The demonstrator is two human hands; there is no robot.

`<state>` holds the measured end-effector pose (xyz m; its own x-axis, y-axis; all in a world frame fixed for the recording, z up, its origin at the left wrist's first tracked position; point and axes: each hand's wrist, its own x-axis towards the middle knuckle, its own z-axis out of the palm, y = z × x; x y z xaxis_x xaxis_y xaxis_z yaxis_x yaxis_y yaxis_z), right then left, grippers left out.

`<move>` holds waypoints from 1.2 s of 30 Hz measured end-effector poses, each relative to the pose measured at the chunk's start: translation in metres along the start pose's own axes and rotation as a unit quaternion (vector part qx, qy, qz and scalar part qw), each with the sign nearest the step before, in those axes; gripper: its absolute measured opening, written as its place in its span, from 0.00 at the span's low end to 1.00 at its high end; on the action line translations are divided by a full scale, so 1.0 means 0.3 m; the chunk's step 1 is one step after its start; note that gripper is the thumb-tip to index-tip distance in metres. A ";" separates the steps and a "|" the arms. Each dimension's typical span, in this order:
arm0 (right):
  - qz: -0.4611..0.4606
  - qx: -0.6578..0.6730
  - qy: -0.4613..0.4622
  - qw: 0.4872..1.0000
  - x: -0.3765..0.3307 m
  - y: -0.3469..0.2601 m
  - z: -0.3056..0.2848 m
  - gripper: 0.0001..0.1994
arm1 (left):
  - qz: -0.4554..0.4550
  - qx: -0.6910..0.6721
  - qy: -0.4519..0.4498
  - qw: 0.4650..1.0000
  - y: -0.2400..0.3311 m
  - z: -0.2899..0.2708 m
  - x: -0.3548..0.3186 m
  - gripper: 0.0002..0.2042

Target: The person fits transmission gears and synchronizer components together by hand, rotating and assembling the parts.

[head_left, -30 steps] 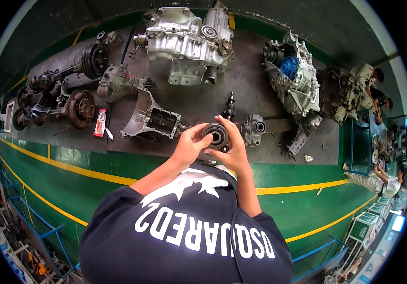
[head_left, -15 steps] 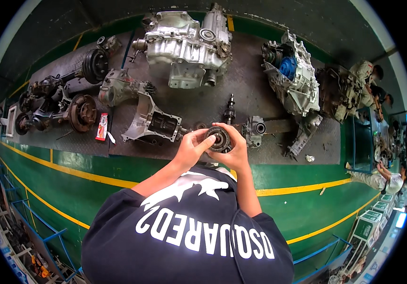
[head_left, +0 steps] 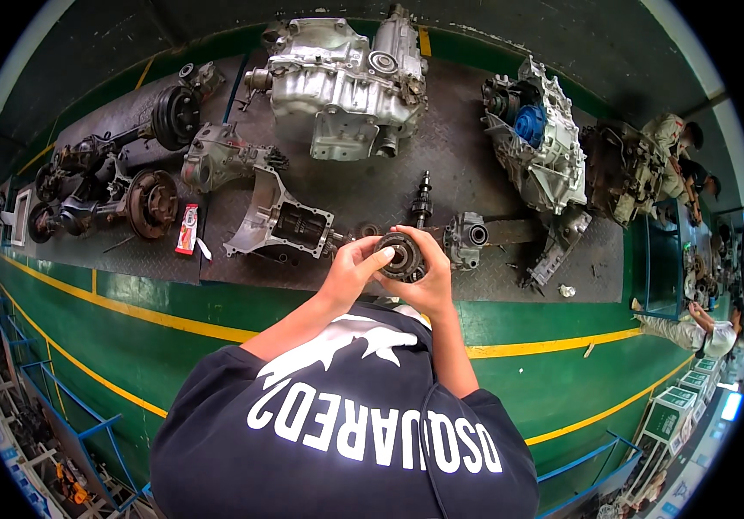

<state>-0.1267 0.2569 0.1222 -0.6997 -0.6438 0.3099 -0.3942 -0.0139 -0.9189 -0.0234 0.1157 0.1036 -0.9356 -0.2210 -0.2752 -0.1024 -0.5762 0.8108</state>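
Note:
Both my hands are closed round a dark, ring-shaped metal gear (head_left: 404, 256) in front of my chest. My left hand (head_left: 356, 270) grips its left side, the thumb lying across the face near the centre hole. My right hand (head_left: 430, 275) wraps the right side, with the fingers over the top edge. Just beyond the gear stands a toothed gear shaft (head_left: 423, 201) on the metal-plated bench. An open grey metal housing (head_left: 290, 221) lies to the left of my hands. A smaller cast housing (head_left: 465, 240) sits close on the right.
A large silver gearbox (head_left: 346, 86) stands at the back; another with a blue part (head_left: 545, 134) is at right. Axles with a brake drum (head_left: 152, 204) and a red packet (head_left: 187, 229) lie left. Other people (head_left: 711, 333) are at far right. Blue rails (head_left: 78, 432) stand behind me.
The view has shifted very slightly. My hands keep their hold on the gear, and nothing else has visibly moved.

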 end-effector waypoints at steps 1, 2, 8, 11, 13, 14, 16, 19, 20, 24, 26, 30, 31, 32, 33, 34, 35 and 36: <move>0.003 -0.001 0.001 1.000 -0.004 0.010 0.005 0.35 | -0.015 -0.021 0.005 1.000 -0.007 -0.005 0.002 0.17; 0.006 -0.002 0.001 1.000 -0.008 0.017 0.010 0.35 | -0.015 -0.022 0.005 1.000 -0.016 -0.012 0.004 0.17; -0.001 -0.006 -0.017 1.000 -0.015 0.019 0.010 0.39 | 0.015 0.004 0.036 0.999 -0.007 0.012 -0.011 0.17; 0.083 0.283 -0.040 0.955 -0.032 0.012 0.000 0.42 | 0.034 -0.012 0.007 0.999 0.009 0.006 -0.026 0.19; 0.098 0.292 -0.045 0.950 -0.028 0.014 -0.020 0.40 | 0.113 0.041 -0.030 0.992 0.023 0.006 -0.044 0.21; 0.085 0.301 -0.050 0.949 -0.026 0.013 -0.030 0.38 | 0.132 0.047 -0.041 0.989 0.028 0.006 -0.051 0.24; 0.073 0.309 -0.056 0.947 -0.030 0.011 -0.037 0.37 | 0.148 0.051 -0.049 0.986 0.066 0.028 -0.060 0.24; 0.077 0.314 -0.016 0.946 -0.049 0.003 -0.041 0.34 | 0.166 0.062 -0.063 0.982 0.102 0.044 -0.065 0.25; 0.068 0.321 -0.006 0.945 -0.048 0.000 -0.046 0.34 | 0.167 0.069 -0.071 0.981 0.109 0.046 -0.068 0.26; 0.069 0.326 0.025 0.943 -0.057 -0.006 -0.053 0.32 | 0.149 0.066 -0.073 0.984 0.119 0.056 -0.078 0.27; 0.073 0.319 0.031 0.945 -0.060 0.000 -0.054 0.32 | 0.139 0.070 -0.072 0.985 0.109 0.051 -0.082 0.28; 0.067 0.319 0.046 0.944 -0.064 -0.009 -0.047 0.30 | 0.154 0.062 -0.066 0.984 0.110 0.059 -0.087 0.28; 0.068 0.314 0.057 0.945 -0.063 -0.021 -0.045 0.30 | 0.163 0.066 -0.070 0.982 0.106 0.055 -0.084 0.29; 0.069 0.314 0.057 0.945 -0.063 -0.031 -0.045 0.30 | 0.172 0.070 -0.073 0.980 0.103 0.053 -0.082 0.29; 0.068 0.306 0.061 0.948 -0.064 -0.040 -0.046 0.30 | 0.171 0.070 -0.073 0.980 0.105 0.056 -0.082 0.29; 0.068 0.298 0.065 0.950 -0.064 -0.047 -0.047 0.29 | 0.178 0.064 -0.070 0.980 0.108 0.062 -0.083 0.29; 0.068 0.298 0.065 0.950 -0.063 -0.050 -0.049 0.29 | 0.184 0.057 -0.067 0.979 0.109 0.065 -0.083 0.29; 0.062 0.292 0.064 0.952 -0.062 -0.052 -0.051 0.28 | 0.183 0.058 -0.067 0.979 0.109 0.064 -0.082 0.29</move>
<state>-0.1167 0.2807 0.1344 -0.8008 -0.5705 0.1820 0.0698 -0.3908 -0.9178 -0.0102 0.1175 0.1469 -0.9518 -0.2868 0.1087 0.2180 -0.3834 0.8975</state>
